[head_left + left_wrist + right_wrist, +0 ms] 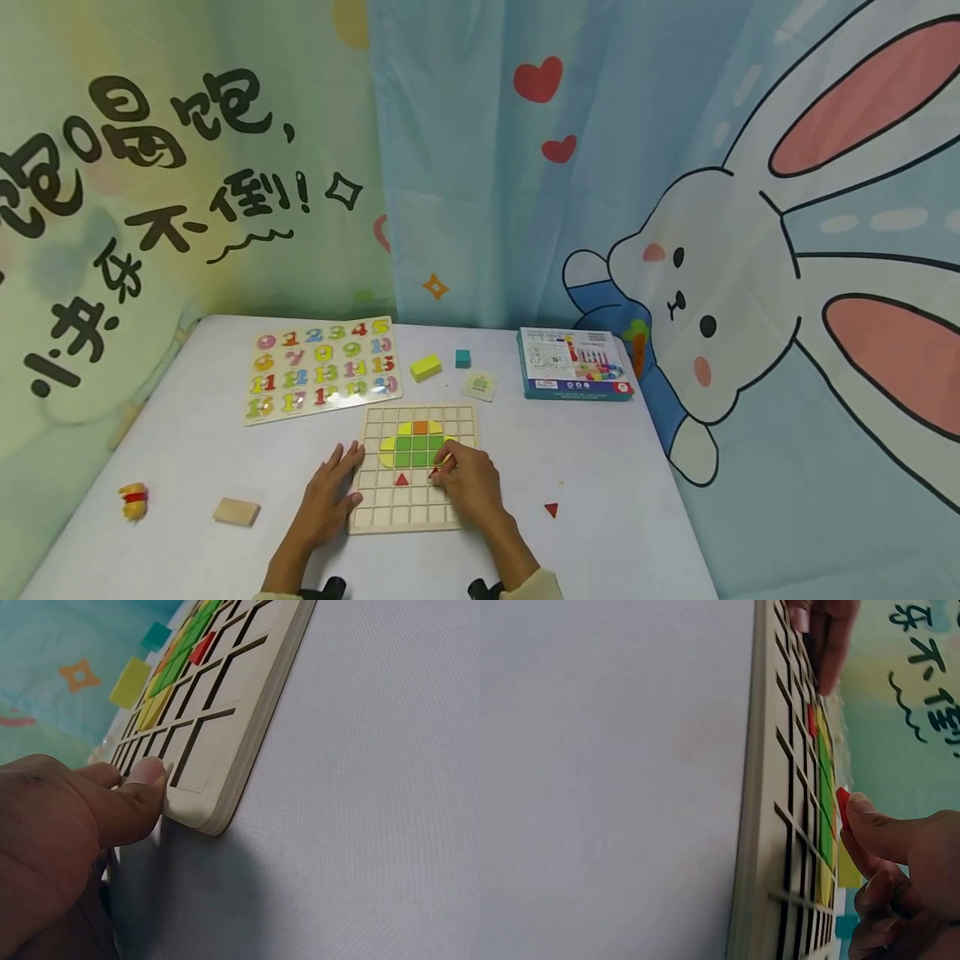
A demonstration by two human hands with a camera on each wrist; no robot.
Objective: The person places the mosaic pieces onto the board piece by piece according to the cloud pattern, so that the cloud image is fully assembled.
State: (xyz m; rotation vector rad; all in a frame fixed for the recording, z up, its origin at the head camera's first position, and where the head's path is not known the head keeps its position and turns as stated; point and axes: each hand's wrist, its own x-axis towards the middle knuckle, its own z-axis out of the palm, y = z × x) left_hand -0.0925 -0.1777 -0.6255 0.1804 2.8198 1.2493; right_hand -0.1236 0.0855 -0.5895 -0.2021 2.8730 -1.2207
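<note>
A wooden grid board (390,504) lies on the white table in the head view. Green, yellow and orange tiles (415,447) fill its middle, and a red triangle (402,478) sits below them. My left hand (347,468) rests flat on the board's left edge with straight fingers; in the left wrist view its thumb (144,780) touches the board's corner (217,795). My right hand (444,468) pinches a second red triangle (843,801) just over the board (763,787), right of the first triangle.
A third red triangle (551,509) lies on the table right of the board. Behind it are a number puzzle (318,367), a yellow block (425,367), a teal cube (462,358), a small card (480,384) and a box (573,364). A wooden block (236,511) and a small toy (134,500) lie left.
</note>
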